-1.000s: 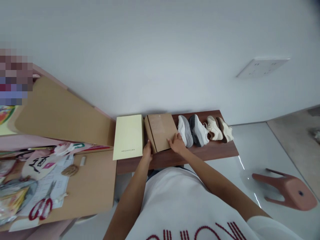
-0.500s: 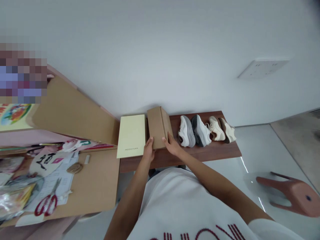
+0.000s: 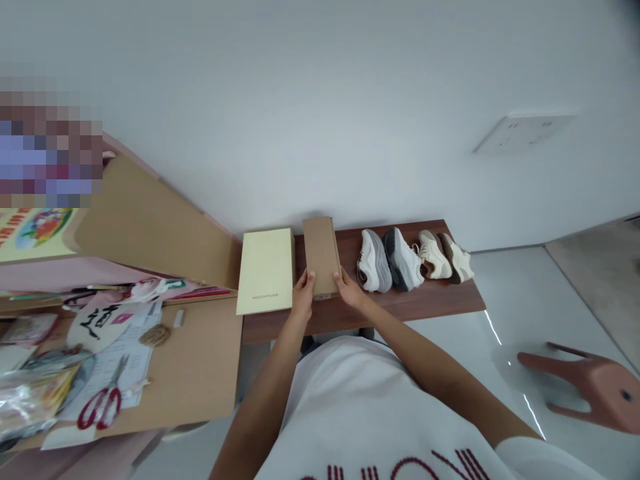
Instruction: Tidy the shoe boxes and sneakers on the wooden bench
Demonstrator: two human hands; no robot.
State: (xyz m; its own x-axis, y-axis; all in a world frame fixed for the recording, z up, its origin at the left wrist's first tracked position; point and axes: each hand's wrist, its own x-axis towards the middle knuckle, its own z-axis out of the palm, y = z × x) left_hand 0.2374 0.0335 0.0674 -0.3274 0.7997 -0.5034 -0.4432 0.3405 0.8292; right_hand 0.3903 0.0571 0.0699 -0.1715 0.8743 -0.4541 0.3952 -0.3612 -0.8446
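Observation:
Between my two hands is a brown cardboard box [image 3: 321, 253], closed, on a dark wooden bench [image 3: 373, 308] against the wall. My left hand [image 3: 303, 293] grips its near left side, thumb on top. On the near right side my right hand [image 3: 349, 290] holds it the same way; the lower fingers of both hands are partly hidden. Left of the brown box lies a pale yellow box [image 3: 266, 267] with lettering on its lid. To the right stand white and grey sneakers [image 3: 403, 261], and beyond them a cream and brown pair of shoes [image 3: 436, 257].
A cardboard-covered desk [image 3: 200, 360] at the left holds red-handled scissors [image 3: 103, 403], papers, a plastic bag [image 3: 35, 393] and a coil of twine [image 3: 155, 335]. A reddish-brown stool [image 3: 595, 387] is on the floor at right. A socket plate [image 3: 527, 132] is on the wall.
The brown box has turned from a tilted pose with its right side showing to a straighter one, its top facing up. Both hands have stayed on it, shifting slightly right.

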